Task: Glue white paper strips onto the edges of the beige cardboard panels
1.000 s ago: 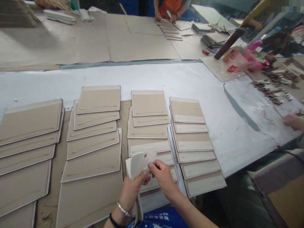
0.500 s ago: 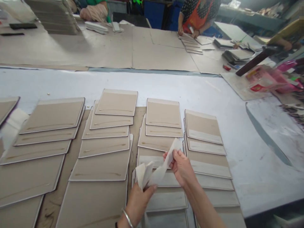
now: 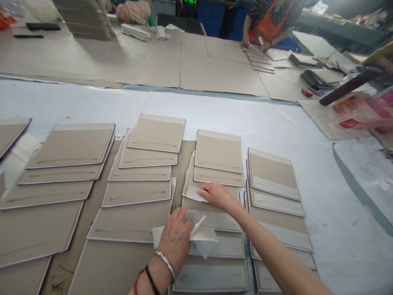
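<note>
My left hand (image 3: 176,231), with a silver bangle at the wrist, is closed on several loose white paper strips (image 3: 204,235) that stick out on both sides of it. It hovers over the lower part of a column of overlapping beige boards. Higher up that column, my right hand (image 3: 216,194) has its fingers together on a single white strip (image 3: 195,193). This strip lies along the lower edge of a beige board (image 3: 211,205), partly covered by the hand. Boards above it, such as the top one (image 3: 218,149), show a thin brown line of what looks like glue.
More overlapping boards stand in columns to the left (image 3: 156,133) and right (image 3: 273,170); the right ones bear white strips. Across the white table (image 3: 153,100), a person in an orange apron (image 3: 270,24) handles boards. A pink package (image 3: 357,108) lies at right.
My right hand has carried one strip away from the bunch and laid it on the board's lower edge. My left hand has turned palm down, still holding the other strips. The view has shifted slightly.
</note>
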{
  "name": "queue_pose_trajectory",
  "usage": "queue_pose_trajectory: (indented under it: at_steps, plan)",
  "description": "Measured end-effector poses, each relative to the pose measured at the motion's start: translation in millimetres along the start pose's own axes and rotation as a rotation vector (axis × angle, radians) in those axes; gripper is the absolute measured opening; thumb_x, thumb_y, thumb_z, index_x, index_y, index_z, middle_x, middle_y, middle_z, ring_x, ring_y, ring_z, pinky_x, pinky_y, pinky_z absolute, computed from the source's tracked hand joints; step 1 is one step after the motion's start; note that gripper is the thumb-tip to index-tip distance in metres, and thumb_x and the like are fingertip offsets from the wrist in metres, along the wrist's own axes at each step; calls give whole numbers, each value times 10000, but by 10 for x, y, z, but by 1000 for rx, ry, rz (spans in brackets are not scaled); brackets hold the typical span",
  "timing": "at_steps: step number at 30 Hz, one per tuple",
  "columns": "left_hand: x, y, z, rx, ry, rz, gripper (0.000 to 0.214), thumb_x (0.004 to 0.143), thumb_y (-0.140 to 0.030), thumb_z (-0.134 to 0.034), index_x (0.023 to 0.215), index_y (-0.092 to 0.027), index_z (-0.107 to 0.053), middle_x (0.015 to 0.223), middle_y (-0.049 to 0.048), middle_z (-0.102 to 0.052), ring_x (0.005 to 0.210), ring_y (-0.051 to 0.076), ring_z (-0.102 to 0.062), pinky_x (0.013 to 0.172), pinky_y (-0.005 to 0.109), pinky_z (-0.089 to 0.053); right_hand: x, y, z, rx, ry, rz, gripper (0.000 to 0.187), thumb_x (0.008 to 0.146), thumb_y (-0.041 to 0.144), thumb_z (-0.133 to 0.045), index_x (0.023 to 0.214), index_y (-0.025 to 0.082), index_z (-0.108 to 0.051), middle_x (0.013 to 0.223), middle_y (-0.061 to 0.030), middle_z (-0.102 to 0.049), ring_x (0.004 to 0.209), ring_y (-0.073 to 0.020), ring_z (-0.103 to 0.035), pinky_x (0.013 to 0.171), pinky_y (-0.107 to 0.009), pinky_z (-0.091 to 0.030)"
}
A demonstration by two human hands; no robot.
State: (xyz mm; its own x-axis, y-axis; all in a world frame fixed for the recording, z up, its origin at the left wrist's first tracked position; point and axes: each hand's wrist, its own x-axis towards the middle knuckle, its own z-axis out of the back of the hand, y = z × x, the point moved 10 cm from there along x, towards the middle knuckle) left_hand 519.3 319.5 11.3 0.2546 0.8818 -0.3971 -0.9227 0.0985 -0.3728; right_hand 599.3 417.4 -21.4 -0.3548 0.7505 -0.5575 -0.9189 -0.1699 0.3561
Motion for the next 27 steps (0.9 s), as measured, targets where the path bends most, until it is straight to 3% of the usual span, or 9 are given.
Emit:
queue_pose_trajectory:
  at_steps: [5, 10, 17, 27]
  plan:
    - [155, 28, -52, 5, -33, 3, 297, 703, 54, -401, 759, -101, -648, 1316, 201, -442, 1235, 278, -387, 986, 406, -369, 121, 1, -45, -50, 6, -6, 277, 849, 373, -411, 831, 228, -647, 847, -36, -680, 792, -178, -596, 595, -238, -336]
    - [239, 35, -7, 9, -82, -13, 319, 685, 61, -396, 736, -128, -646, 1298, 174, -474, 1223, 273, -409, 960, 440, -392, 163, -20, -36, -63, 4, -24, 283, 854, 377, -404, 842, 226, -642, 867, -39, -684, 808, -182, -603, 604, -246, -346]
    - [320, 29, -48, 27, 29, -17, 305, 731, 30, -380, 815, -82, -651, 1336, 210, -414, 1250, 282, -371, 1005, 399, -349, 160, 1, -52, -98, -20, -9, 286, 858, 385, -401, 842, 229, -639, 870, -51, -685, 827, -204, -611, 636, -272, -383]
    - [343, 36, -92, 49, 75, -27, 259, 732, 5, -435, 875, -64, -641, 1334, 233, -402, 1253, 283, -365, 1029, 399, -328, 182, 8, -73, -122, 18, -22, 290, 860, 386, -397, 925, 238, -638, 932, -62, -682, 910, -232, -612, 711, -316, -434]
